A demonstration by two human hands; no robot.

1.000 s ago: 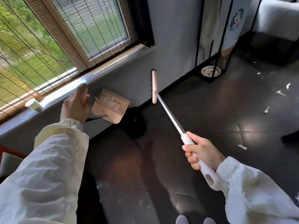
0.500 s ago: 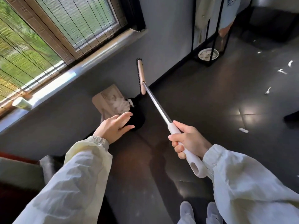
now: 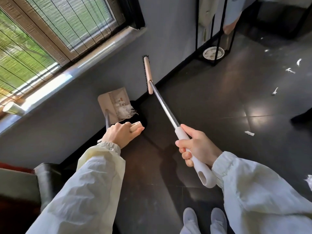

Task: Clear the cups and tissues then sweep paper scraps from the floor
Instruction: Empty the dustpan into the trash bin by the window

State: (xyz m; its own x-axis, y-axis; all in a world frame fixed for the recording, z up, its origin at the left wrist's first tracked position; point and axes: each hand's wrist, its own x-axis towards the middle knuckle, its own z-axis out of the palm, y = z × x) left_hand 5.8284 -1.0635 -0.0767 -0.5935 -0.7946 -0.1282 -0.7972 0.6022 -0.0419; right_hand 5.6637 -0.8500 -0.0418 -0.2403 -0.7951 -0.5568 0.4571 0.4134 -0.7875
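**Head view: both hands holding sweeping tools**

The left hand [image 3: 121, 134] is curling its fingers round the beige handle end of the dustpan [image 3: 112, 102]. The pan's tray is tilting in front of the grey wall [image 3: 168, 31] at the hand's 11 o'clock. It is carrying white paper scraps [image 3: 125, 110] at its lower edge, just above a black bin [image 3: 143, 120]. The right hand [image 3: 197, 147] is wrapping all its fingers tightly round the white grip of the broom [image 3: 163, 105]. The broom's shaft is running toward 11 o'clock, and its head is showing against the wall. Loose scraps [image 3: 275, 91] are lying on the dark floor [image 3: 211, 102] at 2 to 3 o'clock. A paper cup [image 3: 12, 108] is standing on the window sill [image 3: 81, 68] at 9 o'clock.
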